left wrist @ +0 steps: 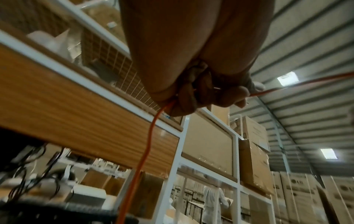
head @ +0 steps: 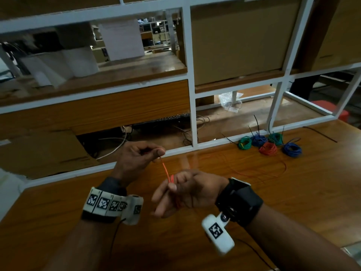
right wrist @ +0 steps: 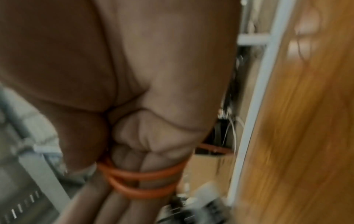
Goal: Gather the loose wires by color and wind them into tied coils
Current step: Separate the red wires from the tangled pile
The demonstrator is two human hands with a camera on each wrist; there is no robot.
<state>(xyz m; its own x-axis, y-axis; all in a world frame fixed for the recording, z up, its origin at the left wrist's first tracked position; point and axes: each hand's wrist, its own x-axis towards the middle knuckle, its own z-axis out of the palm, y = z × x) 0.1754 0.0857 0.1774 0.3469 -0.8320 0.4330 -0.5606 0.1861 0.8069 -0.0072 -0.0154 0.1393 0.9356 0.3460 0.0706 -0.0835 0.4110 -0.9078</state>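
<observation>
Winding of red wire (head: 165, 169), held above table (head: 293, 192) toward its far edge. Left hand (head: 136, 159) pinches the feed between thumb and forefinger. Right hand (head: 187, 190) carries turns round straight, close-set fingers (right wrist: 122, 201), thumb pinning them. Advised: taut feed, turns side by side.

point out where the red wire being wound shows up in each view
Head: red wire at centre, stretched from the left hand's pinch to the right hand.
Left wrist: red wire hangs from the curled fingers down to the bottom edge.
Right wrist: red wire looped around the fingers, lower centre.
Shared landmark: white shelf frame.
</observation>
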